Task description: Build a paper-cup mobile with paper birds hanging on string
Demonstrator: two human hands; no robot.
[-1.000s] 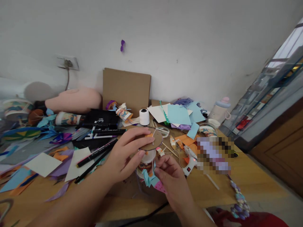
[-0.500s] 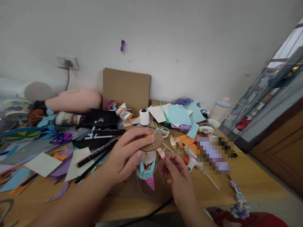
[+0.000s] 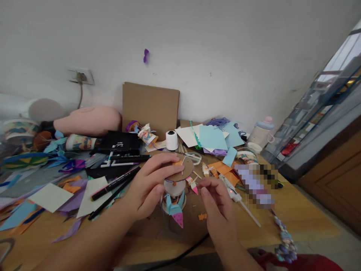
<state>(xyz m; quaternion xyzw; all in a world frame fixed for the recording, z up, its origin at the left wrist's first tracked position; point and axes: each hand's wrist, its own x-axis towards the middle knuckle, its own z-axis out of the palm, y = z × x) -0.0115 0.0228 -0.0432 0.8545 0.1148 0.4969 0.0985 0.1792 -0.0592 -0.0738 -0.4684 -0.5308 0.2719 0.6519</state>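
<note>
My left hand [image 3: 148, 184] has its fingers over the top of a round cardboard disc [image 3: 186, 167], with the thumb lower at its side. A white string lies across the disc. Below it stands a white paper cup [image 3: 175, 187], with a light-blue folded paper piece [image 3: 174, 206] and a pink dotted paper point [image 3: 178, 219] in front. A small pink-tipped paper piece [image 3: 193, 186] hangs at the disc's right edge. Just right of that tip is my right hand [image 3: 218, 201], thumb and forefinger slightly apart, the other fingers curled; nothing shows between them.
A glue gun [image 3: 231, 189] with a lit red light lies to the right, its glue stick pointing forward. Markers [image 3: 115, 183] and paper scraps [image 3: 52, 196] cover the left. Behind are a thread spool [image 3: 172, 140], blue paper sheets [image 3: 213, 137] and a bottle [image 3: 259, 133].
My right hand has let go of the pink-tipped paper piece and drawn slightly to the right. The piece now hangs free of the fingers. My left hand stays on the disc.
</note>
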